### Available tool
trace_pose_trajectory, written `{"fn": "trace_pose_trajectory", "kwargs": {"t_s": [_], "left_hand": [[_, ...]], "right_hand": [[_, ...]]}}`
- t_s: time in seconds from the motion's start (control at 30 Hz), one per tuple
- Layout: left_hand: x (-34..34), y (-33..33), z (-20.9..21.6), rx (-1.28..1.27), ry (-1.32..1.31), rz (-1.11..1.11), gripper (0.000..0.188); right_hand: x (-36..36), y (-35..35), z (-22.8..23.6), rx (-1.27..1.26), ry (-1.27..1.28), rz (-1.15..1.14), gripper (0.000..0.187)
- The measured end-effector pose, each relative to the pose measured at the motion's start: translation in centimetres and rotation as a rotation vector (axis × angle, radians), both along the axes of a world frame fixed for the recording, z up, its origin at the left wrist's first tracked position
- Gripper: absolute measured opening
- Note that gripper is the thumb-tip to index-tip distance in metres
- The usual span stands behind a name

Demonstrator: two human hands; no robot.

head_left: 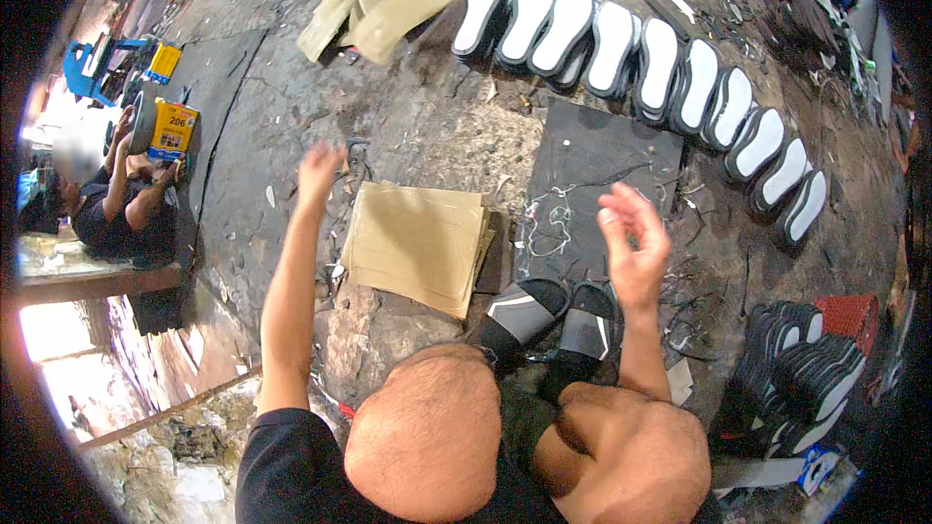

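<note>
My left hand is raised over the floor, beyond the far left corner of a stack of tan sheets. Its fingers are blurred, so their grip is unclear; a small dark object shows just beside them. My right hand hovers above the near right part of a black mat, fingers loosely bent, thumb apart, nothing visible in it. Thin strings lie tangled on the mat. Between my hands, the tan stack sits slightly askew, close to my feet in grey and black slides.
A curved row of shoe soles with white tops runs across the far right. More dark soles are piled at right by a red basket. Loose tan sheets lie at the back. Another person sits at left near a yellow box.
</note>
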State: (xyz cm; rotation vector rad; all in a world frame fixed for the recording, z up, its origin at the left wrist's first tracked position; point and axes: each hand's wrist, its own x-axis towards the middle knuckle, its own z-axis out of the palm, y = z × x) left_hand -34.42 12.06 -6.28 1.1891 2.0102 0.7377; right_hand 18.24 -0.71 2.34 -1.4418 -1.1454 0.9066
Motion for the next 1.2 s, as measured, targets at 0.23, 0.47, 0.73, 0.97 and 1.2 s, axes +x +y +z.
{"fn": "trace_pose_trajectory", "kwargs": {"t_s": [0.23, 0.47, 0.73, 0.97, 1.2], "left_hand": [[1.1, -14.9, -2.7, -0.538, -0.167, 0.129, 0.061], [8.0, -16.7, 9.6, -0.035, -0.326, 0.035, 0.055], [12.4, -16.2, 13.0, 0.025, -0.202, 0.015, 0.056], [13.0, -16.5, 12.4, 0.031, -0.165, 0.000, 0.065], [9.7, -18.0, 10.2, 0.010, -0.187, 0.014, 0.061]], "right_hand": [[-6.7, 0.2, -3.1, 0.008, -0.241, 0.381, 0.025], [-18.8, 1.6, -4.0, 0.552, -0.251, 0.824, 0.031], [-20.6, 2.0, -3.5, 0.844, -0.601, 0.711, 0.028], [-17.3, 0.7, -7.1, -0.039, -0.012, 0.261, 0.019], [-14.4, -0.3, -12.7, -0.346, 0.376, 0.012, 0.022]]}}
